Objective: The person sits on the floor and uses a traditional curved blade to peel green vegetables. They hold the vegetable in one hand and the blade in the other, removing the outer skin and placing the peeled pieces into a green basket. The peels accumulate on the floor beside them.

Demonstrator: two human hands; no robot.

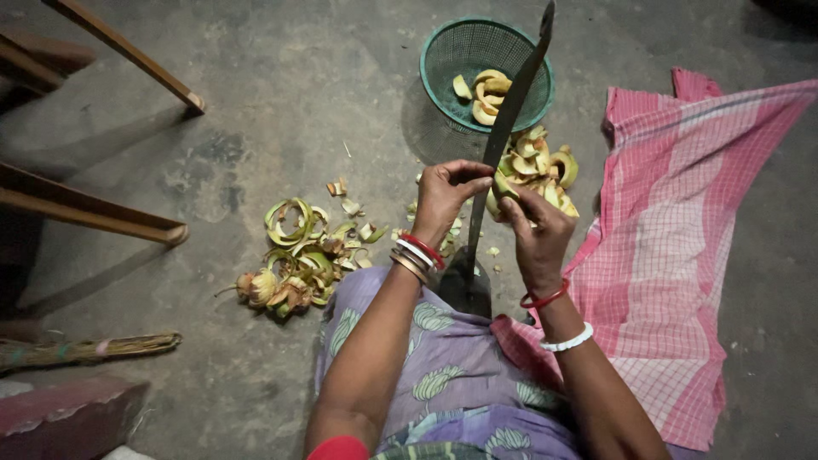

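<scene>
A long curved upright blade point(511, 111) rises from a base point(466, 285) on the floor in front of my knees. My left hand point(447, 194) and my right hand point(532, 226) both grip a pale green vegetable piece point(503, 189) and press it against the blade's edge. Bangles circle both wrists. Just beyond my hands lies a heap of cut green slices point(537, 166). Farther off stands a green mesh basket point(443, 60) with a few slices inside.
A pile of green peels and scraps point(298, 255) lies to the left on the concrete floor. A pink checked cloth point(682, 247) spreads on the right. Wooden furniture legs point(128, 51) stand at the upper left, and a broom point(85, 349) lies at the lower left.
</scene>
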